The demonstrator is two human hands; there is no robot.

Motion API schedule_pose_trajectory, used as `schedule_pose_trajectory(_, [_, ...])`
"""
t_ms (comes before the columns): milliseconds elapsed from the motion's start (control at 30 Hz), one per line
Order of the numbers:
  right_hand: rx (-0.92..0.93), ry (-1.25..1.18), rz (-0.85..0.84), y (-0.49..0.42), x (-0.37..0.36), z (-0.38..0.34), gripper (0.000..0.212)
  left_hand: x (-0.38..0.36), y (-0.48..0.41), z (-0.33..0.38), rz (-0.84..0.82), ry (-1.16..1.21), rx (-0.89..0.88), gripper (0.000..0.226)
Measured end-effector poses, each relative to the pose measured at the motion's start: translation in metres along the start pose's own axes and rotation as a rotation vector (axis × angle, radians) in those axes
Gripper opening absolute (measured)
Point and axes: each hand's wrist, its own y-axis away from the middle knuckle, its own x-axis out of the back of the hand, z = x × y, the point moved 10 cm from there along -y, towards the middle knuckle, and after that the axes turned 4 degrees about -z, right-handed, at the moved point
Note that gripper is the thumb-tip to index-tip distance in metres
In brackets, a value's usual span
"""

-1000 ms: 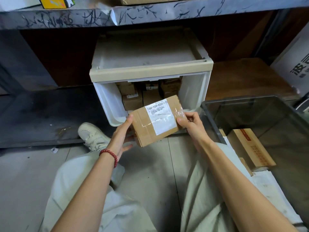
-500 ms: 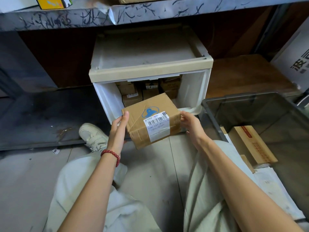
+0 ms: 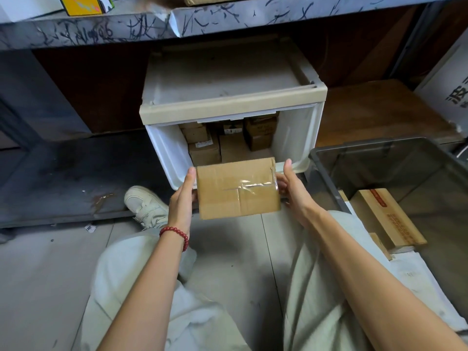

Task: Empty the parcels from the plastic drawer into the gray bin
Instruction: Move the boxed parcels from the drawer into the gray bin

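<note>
A brown cardboard parcel [image 3: 238, 188] with clear tape on its upturned face is held level in front of the plastic drawer [image 3: 233, 107]. My left hand [image 3: 181, 198] grips its left side and my right hand [image 3: 293, 191] grips its right side. The white drawer with a beige top stands open under the shelf, and several small brown parcels [image 3: 205, 148] sit inside. At the right stands the gray bin [image 3: 329, 178], which holds a long cardboard box [image 3: 387, 219] and some white packets.
A scratched metal shelf [image 3: 228, 16] runs overhead. A dark low platform [image 3: 63, 178] lies to the left, a wooden board [image 3: 374, 112] behind the bin. My white shoe [image 3: 144, 203] and pale trousers fill the floor below my hands.
I have turned the parcel over between my hands: the labelled face is gone from sight and a plain taped face points up. The parcel sits level now.
</note>
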Motion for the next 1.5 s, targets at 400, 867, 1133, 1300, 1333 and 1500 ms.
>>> schedule_pose_trajectory(400, [0.008, -0.243, 0.035, -0.003, 0.014, 0.004, 0.053, -0.023, 0.002, 0.014, -0.076, -0.204, -0.126, 0.087])
schedule_pose_trajectory(867, [0.140, -0.156, 0.342, 0.053, 0.125, -0.043, 0.030, -0.139, 0.012, 0.070, -0.246, -0.286, -0.312, 0.064])
schedule_pose_trajectory(1133, [0.116, -0.212, 0.668, 0.128, 0.261, -0.027, 0.035, -0.290, 0.039, 0.092, -0.456, -0.320, -0.388, 0.055])
schedule_pose_trajectory(1300, [0.093, -0.310, 0.757, 0.161, 0.311, 0.013, 0.074, -0.370, 0.058, 0.073, -0.629, -0.405, -0.403, 0.053])
schedule_pose_trajectory(1333, [0.068, -0.319, 0.759, 0.166, 0.315, 0.021, 0.075, -0.383, 0.059, 0.068, -0.658, -0.430, -0.399, 0.053])
schedule_pose_trajectory(1500, [-0.007, -0.449, 0.817, 0.176, 0.329, 0.075, 0.056, -0.424, 0.061, 0.032, -0.721, -0.524, -0.349, 0.048])
